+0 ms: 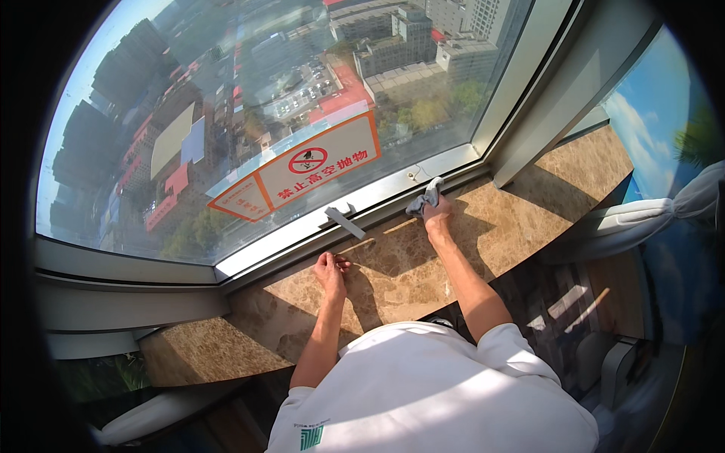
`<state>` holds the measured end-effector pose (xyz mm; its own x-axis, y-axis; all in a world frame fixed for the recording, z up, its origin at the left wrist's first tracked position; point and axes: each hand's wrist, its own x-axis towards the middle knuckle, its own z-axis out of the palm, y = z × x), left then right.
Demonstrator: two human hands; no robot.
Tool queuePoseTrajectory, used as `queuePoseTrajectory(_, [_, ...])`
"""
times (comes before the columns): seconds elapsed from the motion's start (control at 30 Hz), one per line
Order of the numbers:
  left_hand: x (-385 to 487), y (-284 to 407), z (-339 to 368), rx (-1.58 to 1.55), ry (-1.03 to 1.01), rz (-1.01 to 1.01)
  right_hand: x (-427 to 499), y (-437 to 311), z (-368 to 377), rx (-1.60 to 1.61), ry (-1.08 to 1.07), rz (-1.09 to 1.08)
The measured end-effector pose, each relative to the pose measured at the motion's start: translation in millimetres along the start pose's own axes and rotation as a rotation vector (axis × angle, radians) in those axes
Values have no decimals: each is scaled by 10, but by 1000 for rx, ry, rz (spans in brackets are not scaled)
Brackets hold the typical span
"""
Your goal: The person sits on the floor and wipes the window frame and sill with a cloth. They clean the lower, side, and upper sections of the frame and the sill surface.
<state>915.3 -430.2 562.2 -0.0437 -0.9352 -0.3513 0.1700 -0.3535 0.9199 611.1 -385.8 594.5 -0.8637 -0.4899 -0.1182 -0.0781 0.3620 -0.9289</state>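
My right hand (438, 214) grips a crumpled grey cloth (426, 198) against the lower rail of the window frame (391, 206). Over the front edge of that frame, my left hand (332, 272) hovers or rests by the marble windowsill (408, 283); whether it touches the stone I cannot tell. Its fingers are curled together, and nothing clear shows between them. The metal window handle (345, 223) juts out from the frame between my two hands.
A sign with an orange border (323, 161) is stuck on the window pane (226, 141). A thick frame post (566, 96) rises on the right. White tied curtains (628, 223) hang beside the sill. A grey rounded object (617, 365) stands low at right.
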Motion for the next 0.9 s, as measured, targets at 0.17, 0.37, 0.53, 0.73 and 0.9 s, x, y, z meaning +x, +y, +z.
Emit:
queuePoseTrajectory(0.17, [45,-106,-61,49,-35,43,-692,-259,848,207,-214,271])
queuePoseTrajectory(0.37, [-40,79,283,193,-117,-209,-801,-215,1335,957,-202,789])
queuePoseTrajectory(0.53, [-141,83,338,236,-186,-212,41,85,728,997,5,651])
queuePoseTrajectory(0.73, [-171,173,472,280,-202,-231,1352,50,-509,519,410,539])
queuePoseTrajectory(0.9, [-28,99,571,298,-266,-275,1422,-358,-552,103,568,403])
